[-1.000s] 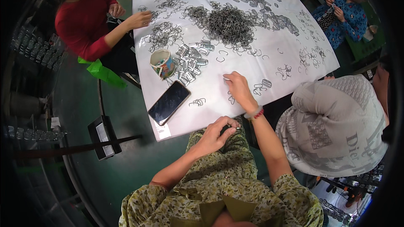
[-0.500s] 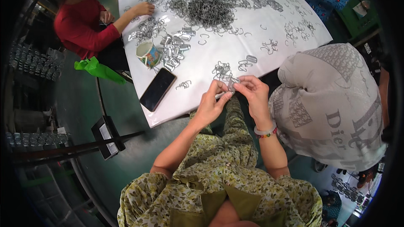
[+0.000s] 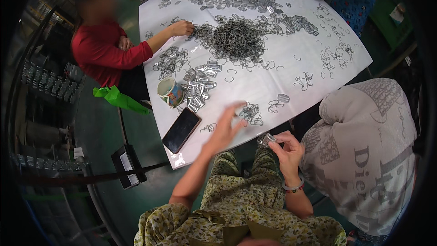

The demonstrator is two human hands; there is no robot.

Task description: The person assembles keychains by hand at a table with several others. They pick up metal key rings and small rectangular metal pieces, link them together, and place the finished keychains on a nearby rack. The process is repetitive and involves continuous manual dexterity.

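My right hand (image 3: pixel 288 155) is closed, pinching a shiny metal buckle (image 3: pixel 267 140) just off the near edge of the table. Smeared a little by motion, my left hand (image 3: pixel 222 130) reaches over the white tabletop (image 3: pixel 255 82). Its fingers are apart, and they hold nothing that I can see. Beside its fingertips lies a small heap of bent wire hooks (image 3: pixel 251 114). A flat oval slotted plate (image 3: pixel 283 98) rests farther right, next to a few loose hooks (image 3: pixel 274 106).
A phone (image 3: pixel 182 130), a paper cup (image 3: pixel 170 92) and a pile of shiny buckles (image 3: pixel 199 84) are at the left. A big heap of wire hooks (image 3: pixel 239 38) fills the middle. Co-workers sit around; one in red (image 3: pixel 102 52) reaches in. A grey-clad person (image 3: pixel 364 150) is close right.
My hands have separated: the left has let go and moved up toward the hooks, while the right keeps the buckle. The view has shifted, and the person in red has reached closer to the big heap.
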